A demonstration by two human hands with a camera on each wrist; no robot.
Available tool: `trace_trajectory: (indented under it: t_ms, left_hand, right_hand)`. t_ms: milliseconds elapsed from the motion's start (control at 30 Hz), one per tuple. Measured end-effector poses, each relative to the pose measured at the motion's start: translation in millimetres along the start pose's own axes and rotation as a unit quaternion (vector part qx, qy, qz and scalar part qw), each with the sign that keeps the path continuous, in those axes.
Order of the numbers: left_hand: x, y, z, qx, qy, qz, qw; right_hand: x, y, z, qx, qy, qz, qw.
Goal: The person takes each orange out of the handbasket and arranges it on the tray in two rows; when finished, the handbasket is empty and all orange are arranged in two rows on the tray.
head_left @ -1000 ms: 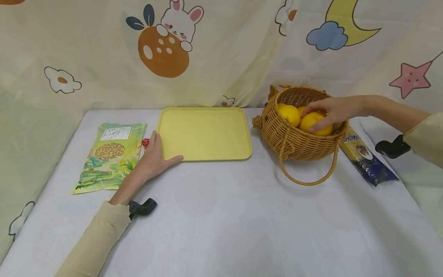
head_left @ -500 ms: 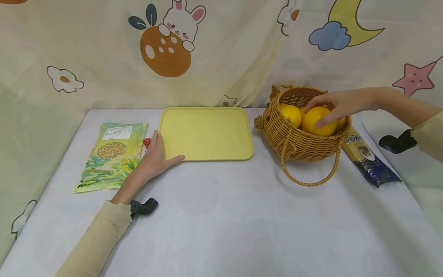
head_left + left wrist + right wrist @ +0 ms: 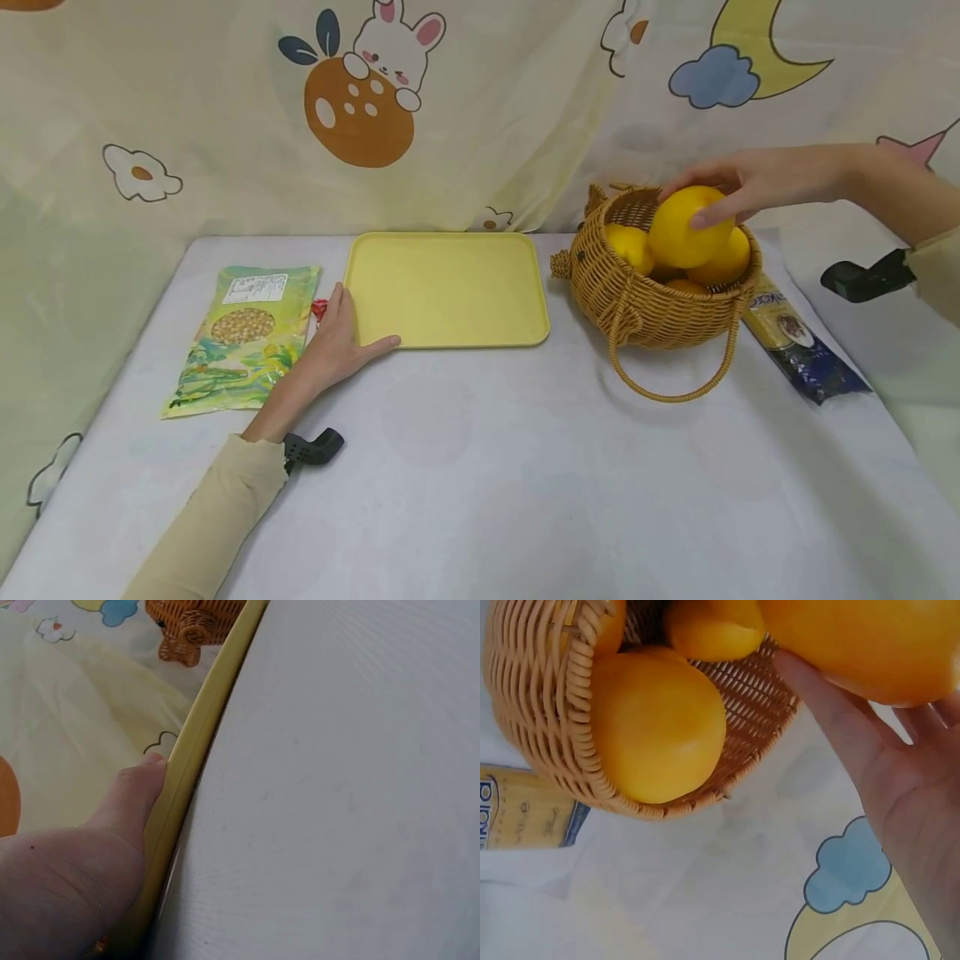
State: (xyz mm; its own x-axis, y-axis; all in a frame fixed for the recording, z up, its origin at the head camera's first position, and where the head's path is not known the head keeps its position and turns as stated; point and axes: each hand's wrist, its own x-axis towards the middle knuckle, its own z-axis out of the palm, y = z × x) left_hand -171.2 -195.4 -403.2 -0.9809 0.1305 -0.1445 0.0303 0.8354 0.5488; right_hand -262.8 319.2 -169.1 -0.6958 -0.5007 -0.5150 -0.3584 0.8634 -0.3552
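My right hand [image 3: 757,185] grips a round yellow-orange orange [image 3: 688,227] between thumb and fingers, over the opening of a wicker basket [image 3: 667,321] shaped like an animal. In the right wrist view this orange [image 3: 870,645] is partly out of frame, the thumb against its side. More yellow-orange fruit lies inside, including one big round fruit [image 3: 658,724] by the rim. At the left, my left hand [image 3: 335,342] rests on the front left corner of a flat yellow tray [image 3: 450,287], fingers straight along its side. The thumb [image 3: 135,791] lies at the tray's front edge.
Left of the tray lies a green-yellow bag [image 3: 243,342] printed with round grains. A small red wrapped item [image 3: 320,308] shows beside the left hand. A blue-and-gold packet [image 3: 802,342] lies right of the basket, whose handle [image 3: 675,398] hangs forward. A patterned cloth [image 3: 510,100] hangs behind the table.
My right hand has raised the orange from among the other fruit to above the basket's rim, uncovering fruit below. My left hand has stayed at the tray corner.
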Motion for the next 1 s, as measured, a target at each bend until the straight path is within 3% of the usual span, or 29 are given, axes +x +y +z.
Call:
trace_trajectory:
  t_ms: [467, 567, 733, 1000]
  left_hand:
    - [0.2, 0.6, -0.2, -0.003, -0.002, -0.001, 1.0000]
    - [-0.3, -0.4, -0.7, -0.004, 0.002, -0.001, 1.0000]
    - [-1.0, -1.5, -0.5, -0.010, 0.007, -0.005, 0.9999]
    - [0.0, -2.9, 0.9, -0.001, 0.009, 0.007, 0.9999]
  right_hand:
    - [18.8, -36, -3, 0.046, 0.056, -0.011, 0.9973]
    - [30.4, -50, -2, 0.049, 0.082, -0.023, 0.9952]
    - [55.2, -75, 6, 0.077, 0.112, -0.081, 0.9874]
    - [98.6, -116, 16, 0.111, 0.107, -0.131, 0.9792]
